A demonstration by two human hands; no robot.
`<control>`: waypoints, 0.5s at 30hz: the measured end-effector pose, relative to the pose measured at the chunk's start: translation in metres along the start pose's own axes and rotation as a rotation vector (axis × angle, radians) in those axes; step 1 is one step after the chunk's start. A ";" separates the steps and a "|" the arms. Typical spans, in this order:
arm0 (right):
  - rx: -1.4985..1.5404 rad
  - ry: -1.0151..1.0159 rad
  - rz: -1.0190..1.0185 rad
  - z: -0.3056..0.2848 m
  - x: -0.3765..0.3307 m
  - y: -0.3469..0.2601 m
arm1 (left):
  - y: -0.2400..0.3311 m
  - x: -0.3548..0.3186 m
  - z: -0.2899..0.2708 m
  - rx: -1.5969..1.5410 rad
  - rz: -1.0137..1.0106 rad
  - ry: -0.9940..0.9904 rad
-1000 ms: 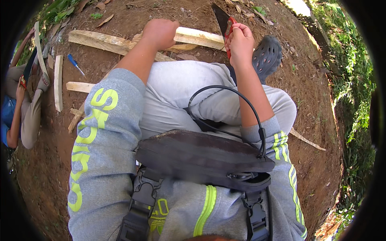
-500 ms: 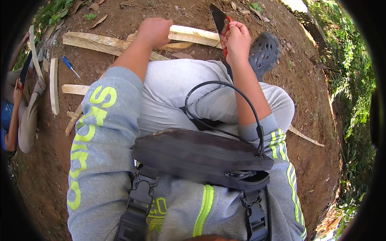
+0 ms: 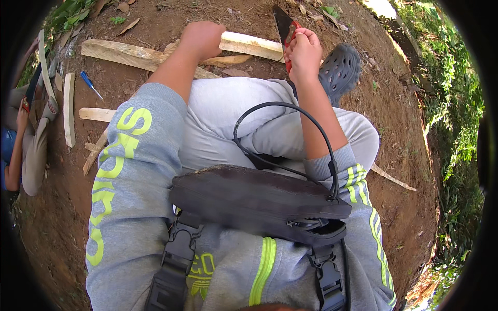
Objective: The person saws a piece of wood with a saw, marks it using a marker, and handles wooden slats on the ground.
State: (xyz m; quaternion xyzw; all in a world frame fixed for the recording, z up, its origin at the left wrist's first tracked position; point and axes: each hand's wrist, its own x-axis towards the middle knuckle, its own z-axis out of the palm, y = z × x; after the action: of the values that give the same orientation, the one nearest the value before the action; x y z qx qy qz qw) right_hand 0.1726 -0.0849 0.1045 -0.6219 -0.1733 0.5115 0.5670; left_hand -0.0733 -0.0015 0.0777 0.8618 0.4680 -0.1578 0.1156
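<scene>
Reddish-brown soil [image 3: 404, 223] spreads around a seated person, ending on the right along a border of leafy green plants [image 3: 461, 135]. Between the grey-trousered legs [image 3: 223, 119] and that border, the soil stretches well past a dark grey perforated clog [image 3: 340, 75].

Just beside the clog, the right hand [image 3: 306, 54] has its fingers closed around the red handle of a dark-bladed handsaw [image 3: 282, 23]. The blade stands at the right end of a pale, squared wooden strip [image 3: 251, 45]; whether it touches the wood I cannot tell. This strip lies crosswise beyond the knees, and the left hand [image 3: 202, 40] is curled over its left end, fingertips hidden. A long, thick pale timber [image 3: 124, 53] runs beneath the left forearm.

Across the person's front sits a black zippered pouch [image 3: 249, 202], its zip partly open at the right end, its contents too dark to tell. A black cable [image 3: 272, 103] loops up from it over the lap.

On the soil to the left lie a blue-handled screwdriver [image 3: 86, 79], a narrow pale stick [image 3: 69, 110] and a short pale wooden piece [image 3: 97, 114]. At the far left edge, a co-worker in a blue top [image 3: 9, 145] sits with another red-handled saw [image 3: 25, 105].
</scene>
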 end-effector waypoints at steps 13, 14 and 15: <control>-0.014 0.002 0.011 -0.004 -0.008 -0.004 | 0.000 0.001 -0.002 -0.005 -0.016 -0.022; -0.025 -0.012 0.010 -0.009 -0.014 -0.004 | -0.002 0.001 -0.002 -0.003 -0.012 -0.022; -0.035 -0.022 0.016 -0.015 -0.027 -0.009 | -0.003 0.001 -0.003 -0.006 -0.014 -0.023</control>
State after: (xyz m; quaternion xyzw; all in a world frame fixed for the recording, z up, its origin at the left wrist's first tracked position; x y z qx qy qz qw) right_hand 0.1768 -0.1112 0.1214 -0.6275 -0.1836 0.5198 0.5498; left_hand -0.0746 0.0019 0.0799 0.8562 0.4733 -0.1672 0.1225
